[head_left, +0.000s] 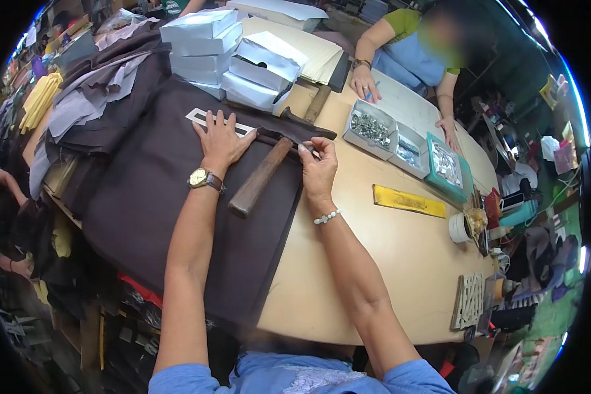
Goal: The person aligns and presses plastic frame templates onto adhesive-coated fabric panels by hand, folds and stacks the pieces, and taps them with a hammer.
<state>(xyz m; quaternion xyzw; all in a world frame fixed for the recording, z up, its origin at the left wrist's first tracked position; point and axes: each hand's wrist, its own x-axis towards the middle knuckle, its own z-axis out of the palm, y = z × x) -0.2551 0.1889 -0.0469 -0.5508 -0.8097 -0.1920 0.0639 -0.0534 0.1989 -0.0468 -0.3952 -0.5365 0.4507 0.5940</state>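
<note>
- While our left hand (223,141) lies flat with its fingers spread, we see the dark cloth (157,171) beneath it: smooth, brownish-purple, stretched over the left part of the table (348,262), its near end hanging past the edge.
- Under those fingers we have a flat white template (197,117) with a dark slot; the left grip clasps nothing.
- At the cloth's right edge, our right hand (319,167) has thumb and fingers curled toward one another; we cannot tell whether that grip is closed on anything.
- Between our hands a hammer (261,180) rests on the cloth, its worn wooden handle slanting toward us; beyond it lies a second hammer (319,102).
- To the right we have an open white box (362,142) full of small silvery metal pieces (372,128), another white box (406,165) beside it with paler bits, and a green tub (467,182) holding shiny, pale contents we cannot make out.
- Past the cloth, white cartons (200,49) stand stacked.
- Nearer us lies a yellow bar (409,200); across the table sits a co-worker in a blue apron (400,69).
</note>
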